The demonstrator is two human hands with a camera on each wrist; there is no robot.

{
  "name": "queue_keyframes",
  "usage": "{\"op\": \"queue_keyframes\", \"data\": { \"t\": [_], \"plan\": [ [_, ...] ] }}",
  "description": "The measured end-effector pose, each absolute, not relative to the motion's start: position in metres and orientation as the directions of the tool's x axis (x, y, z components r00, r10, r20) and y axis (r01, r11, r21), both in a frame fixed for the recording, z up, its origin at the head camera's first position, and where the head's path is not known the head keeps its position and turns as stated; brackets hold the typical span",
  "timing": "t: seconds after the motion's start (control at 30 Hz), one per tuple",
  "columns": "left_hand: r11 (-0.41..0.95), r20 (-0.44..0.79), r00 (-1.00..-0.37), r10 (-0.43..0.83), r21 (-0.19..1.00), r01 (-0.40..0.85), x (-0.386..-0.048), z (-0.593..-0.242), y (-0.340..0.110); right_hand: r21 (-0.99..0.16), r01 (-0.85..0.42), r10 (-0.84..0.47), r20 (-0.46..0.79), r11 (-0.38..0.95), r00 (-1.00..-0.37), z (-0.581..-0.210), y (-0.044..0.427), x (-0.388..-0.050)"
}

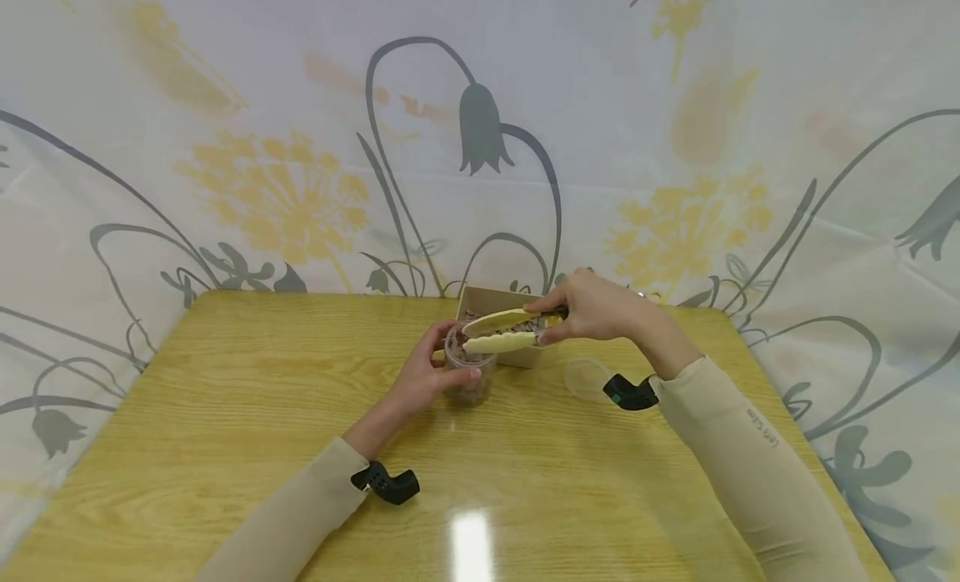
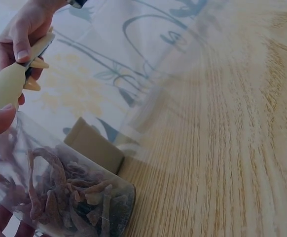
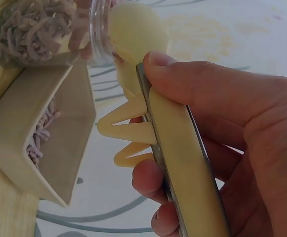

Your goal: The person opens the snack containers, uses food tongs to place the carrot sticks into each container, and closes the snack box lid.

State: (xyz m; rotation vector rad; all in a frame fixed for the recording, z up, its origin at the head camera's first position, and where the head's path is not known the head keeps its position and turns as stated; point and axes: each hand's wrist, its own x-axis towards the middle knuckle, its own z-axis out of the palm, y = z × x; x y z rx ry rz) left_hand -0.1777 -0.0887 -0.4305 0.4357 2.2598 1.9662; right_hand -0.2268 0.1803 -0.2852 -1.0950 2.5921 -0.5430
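A clear plastic jar (image 2: 69,192) holds brownish-purple dried strips. My left hand (image 1: 431,369) grips it round the side, upright on the table. In my right hand (image 1: 600,308) are pale yellow tongs (image 3: 178,148), pinched between thumb and fingers. The tong heads (image 1: 498,342) are at the jar's mouth; whether they grasp a strip cannot be made out. Just behind the jar stands a beige rectangular box (image 3: 79,133), with more of the purplish strips (image 3: 42,133) inside.
A round translucent lid (image 1: 587,377) lies on the wooden table (image 1: 247,415), right of the box. Behind the table's far edge hangs a flower-patterned cloth (image 1: 300,107).
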Motion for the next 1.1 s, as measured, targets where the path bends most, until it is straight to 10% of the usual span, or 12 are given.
{"op": "queue_keyframes", "data": {
  "t": [1.1],
  "plan": [
    [0.101,0.137,-0.948,0.288,0.980,0.173,-0.176,-0.433,-0.088,-0.265,-0.493,-0.547,-0.201,0.829,-0.813,-0.322,0.206,-0.270]
  ]
}}
